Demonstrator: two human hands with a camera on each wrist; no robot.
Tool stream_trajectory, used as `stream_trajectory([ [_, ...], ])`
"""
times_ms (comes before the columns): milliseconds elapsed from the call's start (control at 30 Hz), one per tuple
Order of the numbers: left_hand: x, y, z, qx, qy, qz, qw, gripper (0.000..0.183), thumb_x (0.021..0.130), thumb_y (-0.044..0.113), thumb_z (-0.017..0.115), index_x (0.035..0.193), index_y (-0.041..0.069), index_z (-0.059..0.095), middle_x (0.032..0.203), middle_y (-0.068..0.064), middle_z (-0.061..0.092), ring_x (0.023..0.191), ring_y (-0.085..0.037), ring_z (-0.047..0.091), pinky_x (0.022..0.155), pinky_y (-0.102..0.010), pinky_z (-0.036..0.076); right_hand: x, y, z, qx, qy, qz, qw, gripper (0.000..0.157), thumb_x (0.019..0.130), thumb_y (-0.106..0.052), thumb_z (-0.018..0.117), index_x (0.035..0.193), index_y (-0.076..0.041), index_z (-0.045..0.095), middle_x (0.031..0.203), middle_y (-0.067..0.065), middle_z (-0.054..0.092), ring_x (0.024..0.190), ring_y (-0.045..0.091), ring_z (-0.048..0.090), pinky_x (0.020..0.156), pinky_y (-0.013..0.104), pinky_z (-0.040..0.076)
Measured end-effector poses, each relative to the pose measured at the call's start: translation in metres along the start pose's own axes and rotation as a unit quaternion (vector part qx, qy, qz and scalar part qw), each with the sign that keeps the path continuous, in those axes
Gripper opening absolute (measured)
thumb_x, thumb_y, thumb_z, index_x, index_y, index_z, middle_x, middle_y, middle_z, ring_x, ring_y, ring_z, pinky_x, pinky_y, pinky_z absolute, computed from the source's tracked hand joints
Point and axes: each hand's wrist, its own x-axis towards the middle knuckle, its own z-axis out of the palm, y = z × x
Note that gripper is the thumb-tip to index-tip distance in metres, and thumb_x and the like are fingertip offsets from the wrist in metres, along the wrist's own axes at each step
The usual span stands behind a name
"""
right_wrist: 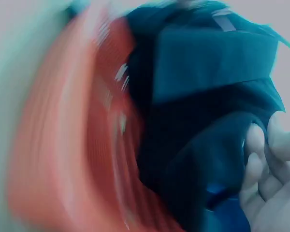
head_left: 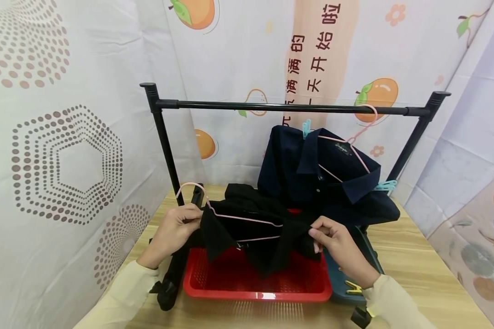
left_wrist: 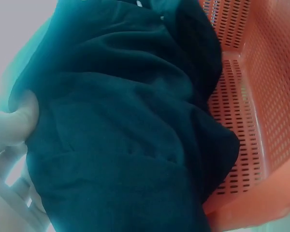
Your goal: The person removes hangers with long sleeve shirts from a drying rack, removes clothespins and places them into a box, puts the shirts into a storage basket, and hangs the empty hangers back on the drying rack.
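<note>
Here, left fingers (head_left: 190,214) and right fingers (head_left: 326,223) pinch black cloth (head_left: 292,237) partly hiding a hanger (head_left: 247,219).

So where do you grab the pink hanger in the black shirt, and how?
The pink hanger is probably best pinched at its hook, from above: that curve pokes clear of the black shirt, while the rest mostly lies inside.
</note>
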Motion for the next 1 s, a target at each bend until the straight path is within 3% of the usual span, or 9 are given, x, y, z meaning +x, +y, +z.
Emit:
stream_trajectory([
  [100, 0.001, 0.004, 0.0, -0.023, 0.001, -0.01, 0.9997, 0.033, 0.078, -0.013, 0.069, 0.074, 0.019, 0.073, 0.074, 0.006, 0.062, 0.064, -0.01, 0.054, 0.057, -0.022, 0.042, 0.002, 0.001, -0.002, 0.181, -0.031, 0.065, 0.981, 0.012, 0.101, -0.015, 0.049, 0.103, -0.005, 0.054, 0.075, 0.007, 0.057, 0.065, 0.02, 0.053, 0.059, 0.031, 0.046],
  [233, 0.003, 0.017, -0.002, -0.047, -0.001, -0.011, 0.9988, 0.028, 0.079, -0.013, 0.068, 0.076, 0.014, 0.074, 0.074, 0.001, 0.063, 0.064, -0.013, 0.054, 0.057, -0.023, 0.042, 0.005, 0.0, 0.0, 0.337, -0.068, 0.129, 0.93, 0.016, 0.103, -0.016, 0.041, 0.104, -0.007, 0.054, 0.081, 0.001, 0.053, 0.069, 0.014, 0.05, 0.065, 0.027, 0.044],
  [500, 0.001, -0.003, 0.002, -0.069, -0.012, -0.03, 0.9971, 0.029, 0.083, -0.003, 0.069, 0.079, 0.024, 0.075, 0.076, 0.008, 0.064, 0.068, -0.01, 0.056, 0.059, -0.023, 0.044, 0.008, -0.005, 0.008, 0.529, -0.116, 0.246, 0.804, 0.039, 0.104, -0.005, 0.027, 0.072, -0.013, 0.049, 0.074, -0.004, 0.046, 0.072, 0.011, 0.048, 0.07, 0.024, 0.04],
  [600, 0.002, 0.003, 0.002, -0.068, -0.011, -0.017, 0.9975, 0.028, 0.083, -0.006, 0.068, 0.078, 0.02, 0.075, 0.075, 0.006, 0.063, 0.068, -0.012, 0.056, 0.059, -0.023, 0.045, 0.011, -0.008, 0.01, 0.539, -0.121, 0.286, 0.783, 0.04, 0.097, 0.003, 0.028, 0.067, -0.015, 0.047, 0.074, -0.005, 0.047, 0.073, 0.01, 0.049, 0.07, 0.023, 0.042],
  [667, 0.003, 0.014, 0.0, -0.067, -0.01, -0.015, 0.9976, 0.027, 0.082, -0.009, 0.067, 0.08, 0.016, 0.075, 0.075, 0.003, 0.064, 0.067, -0.013, 0.057, 0.06, -0.022, 0.045, 0.014, -0.007, 0.011, 0.526, -0.128, 0.3, 0.786, 0.039, 0.094, 0.005, 0.028, 0.068, -0.016, 0.048, 0.075, -0.005, 0.048, 0.072, 0.009, 0.048, 0.068, 0.023, 0.042],
  [733, 0.004, 0.025, -0.001, -0.061, -0.01, -0.017, 0.998, 0.026, 0.081, -0.013, 0.066, 0.079, 0.012, 0.075, 0.075, 0.001, 0.064, 0.067, -0.014, 0.057, 0.06, -0.022, 0.045, 0.018, -0.005, 0.01, 0.492, -0.115, 0.307, 0.806, 0.037, 0.093, 0.005, 0.031, 0.069, -0.016, 0.049, 0.075, -0.004, 0.05, 0.073, 0.009, 0.05, 0.069, 0.024, 0.044],
  [800, 0.003, 0.032, -0.001, -0.059, -0.012, -0.022, 0.9979, 0.024, 0.081, -0.013, 0.066, 0.081, 0.009, 0.076, 0.075, 0.0, 0.064, 0.068, -0.016, 0.058, 0.061, -0.023, 0.046, 0.022, 0.0, 0.009, 0.432, -0.089, 0.303, 0.844, 0.03, 0.095, 0.002, 0.036, 0.075, -0.015, 0.052, 0.074, -0.003, 0.051, 0.07, 0.01, 0.051, 0.067, 0.025, 0.045],
  [900, 0.002, 0.033, 0.001, -0.048, -0.008, -0.034, 0.9982, 0.023, 0.081, -0.012, 0.066, 0.083, 0.008, 0.076, 0.077, 0.001, 0.065, 0.07, -0.016, 0.059, 0.062, -0.023, 0.046, 0.023, 0.002, 0.008, 0.285, -0.02, 0.282, 0.916, 0.01, 0.099, -0.015, 0.05, 0.094, -0.011, 0.057, 0.083, 0.001, 0.053, 0.073, 0.013, 0.052, 0.068, 0.028, 0.045],
  [1000, 0.001, 0.033, -0.001, -0.036, 0.005, -0.044, 0.9984, 0.022, 0.081, -0.012, 0.066, 0.082, 0.008, 0.076, 0.077, 0.001, 0.065, 0.068, -0.016, 0.058, 0.061, -0.024, 0.045, 0.023, -0.003, 0.007, 0.105, 0.052, 0.213, 0.97, 0.032, 0.098, -0.037, 0.052, 0.11, -0.008, 0.057, 0.097, 0.004, 0.056, 0.083, 0.019, 0.053, 0.073, 0.029, 0.045],
])
